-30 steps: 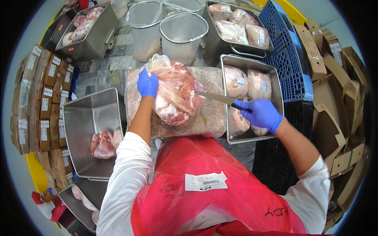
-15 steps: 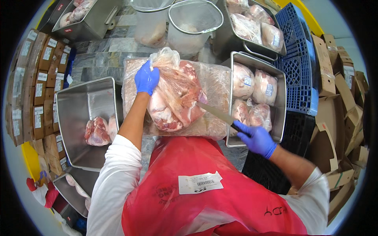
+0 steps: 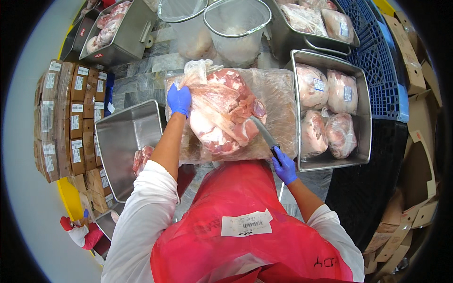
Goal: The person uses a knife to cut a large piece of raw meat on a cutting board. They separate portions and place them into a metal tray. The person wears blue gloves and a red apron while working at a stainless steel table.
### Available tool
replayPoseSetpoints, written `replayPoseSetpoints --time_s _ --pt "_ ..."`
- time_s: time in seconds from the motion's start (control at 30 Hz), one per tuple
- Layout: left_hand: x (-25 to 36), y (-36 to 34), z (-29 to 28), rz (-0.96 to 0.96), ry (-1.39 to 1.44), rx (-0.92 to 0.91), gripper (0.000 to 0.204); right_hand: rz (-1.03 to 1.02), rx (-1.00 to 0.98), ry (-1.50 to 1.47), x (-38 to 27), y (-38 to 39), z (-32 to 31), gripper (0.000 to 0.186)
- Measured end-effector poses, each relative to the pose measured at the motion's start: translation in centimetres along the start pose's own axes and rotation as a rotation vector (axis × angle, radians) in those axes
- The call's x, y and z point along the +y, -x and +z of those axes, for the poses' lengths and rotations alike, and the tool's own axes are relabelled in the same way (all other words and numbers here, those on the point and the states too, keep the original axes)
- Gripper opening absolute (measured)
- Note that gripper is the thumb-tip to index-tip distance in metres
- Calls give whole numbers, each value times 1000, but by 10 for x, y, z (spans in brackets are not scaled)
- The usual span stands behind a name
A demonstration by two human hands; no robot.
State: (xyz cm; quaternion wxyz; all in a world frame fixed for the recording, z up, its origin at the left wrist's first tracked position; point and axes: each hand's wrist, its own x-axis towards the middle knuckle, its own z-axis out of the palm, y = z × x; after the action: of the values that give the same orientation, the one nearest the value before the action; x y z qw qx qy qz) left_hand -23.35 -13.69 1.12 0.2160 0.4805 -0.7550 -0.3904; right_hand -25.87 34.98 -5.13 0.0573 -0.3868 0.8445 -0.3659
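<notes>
A blue-gloved left hand [image 3: 179, 100] clenches clear plastic [image 3: 195, 70] bunched on a large cut of meat [image 3: 224, 111] at frame center as the right hand [image 3: 285, 166] grips a knife [image 3: 266, 133] by its handle, tip at the meat's right side. Beneath lies a plastic-covered block [image 3: 281, 89]; a steel tub [image 3: 335, 166] stands at right, stacked cartons [image 3: 75, 122] at far left.

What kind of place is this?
It looks like a meat-cutting room: the gloved right hand holds a knife at a big piece of meat, a metal tub holds more bagged meat, and cardboard boxes are stacked nearby.
</notes>
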Motion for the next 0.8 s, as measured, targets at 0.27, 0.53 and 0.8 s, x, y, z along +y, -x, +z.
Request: replayPoseSetpoints --time_s 0.27,0.53,0.8 --pt "-34 13 -26 -301 906 -49 48 171 85 -194 -29 6 30 52" --pt "-11 80 -61 -19 565 126 49 233 33 -225 -61 5 -25 53" --pt "-27 81 -81 143 -106 222 46 302 -199 107 -81 -1 -130 49"
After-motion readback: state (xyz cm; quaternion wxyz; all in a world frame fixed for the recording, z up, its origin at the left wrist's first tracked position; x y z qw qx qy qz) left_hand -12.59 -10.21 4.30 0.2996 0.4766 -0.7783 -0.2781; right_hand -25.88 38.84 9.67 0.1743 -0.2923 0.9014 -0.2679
